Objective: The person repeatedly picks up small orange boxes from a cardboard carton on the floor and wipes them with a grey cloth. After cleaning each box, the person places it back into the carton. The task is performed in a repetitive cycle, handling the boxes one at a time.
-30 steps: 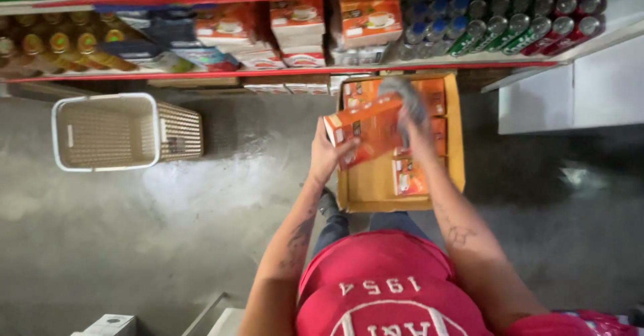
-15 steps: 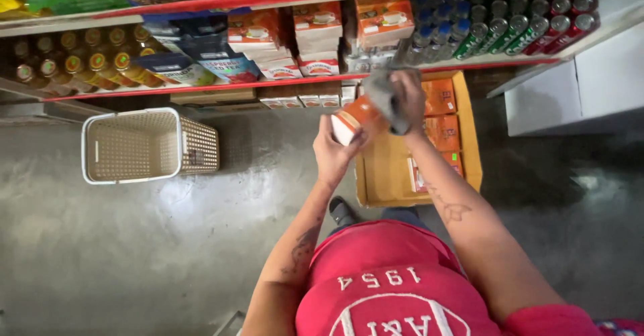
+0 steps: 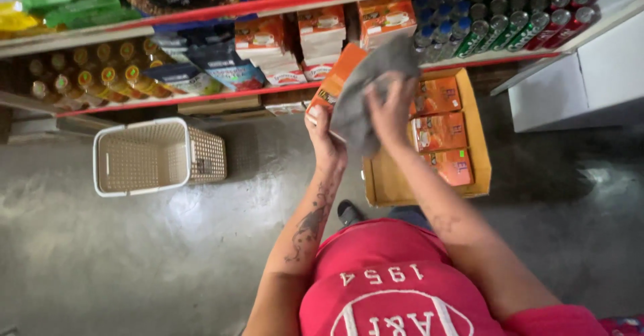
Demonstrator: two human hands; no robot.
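My left hand [image 3: 327, 141] grips an orange carton [image 3: 335, 81] from below, holding it up in front of the shelf. My right hand [image 3: 389, 111] presses a grey cloth [image 3: 365, 88] against the carton's face, covering most of it. Below and to the right, an open cardboard box [image 3: 386, 182] lies on the floor with three more orange cartons [image 3: 439, 131] stacked along its right side.
A red-edged shelf [image 3: 282, 4] carries orange and white cartons, blue packets, oil bottles [image 3: 87, 74] and drink cans [image 3: 516, 14]. A beige plastic basket [image 3: 157, 156] stands on the grey concrete floor at left. A white cabinet [image 3: 583, 81] is at right.
Both hands have lifted the carton higher, toward the shelf. The cloth now spreads over more of the carton's face. The view has shifted slightly right.
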